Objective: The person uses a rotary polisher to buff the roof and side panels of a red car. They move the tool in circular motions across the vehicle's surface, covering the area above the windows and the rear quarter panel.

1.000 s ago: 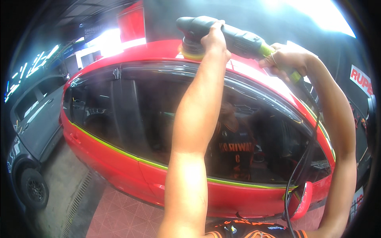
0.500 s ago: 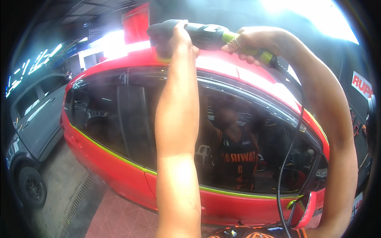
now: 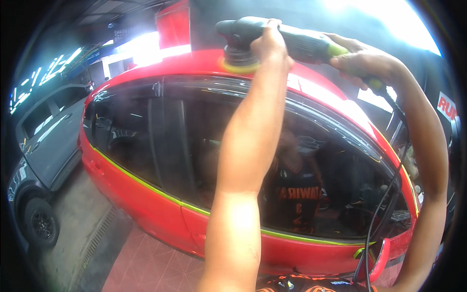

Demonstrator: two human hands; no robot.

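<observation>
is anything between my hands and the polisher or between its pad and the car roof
Nothing visible: your left hand and right hand grip the polisher, and its yellow pad appears to meet the red roof.

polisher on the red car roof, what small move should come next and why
Probably ease the polisher slightly inward over the red car roof: its yellow pad appears to sit close to the roof's edge, near the dark window trim, and with the left grip around its body and the right grip at its rear handle, it seems steerable.
</observation>
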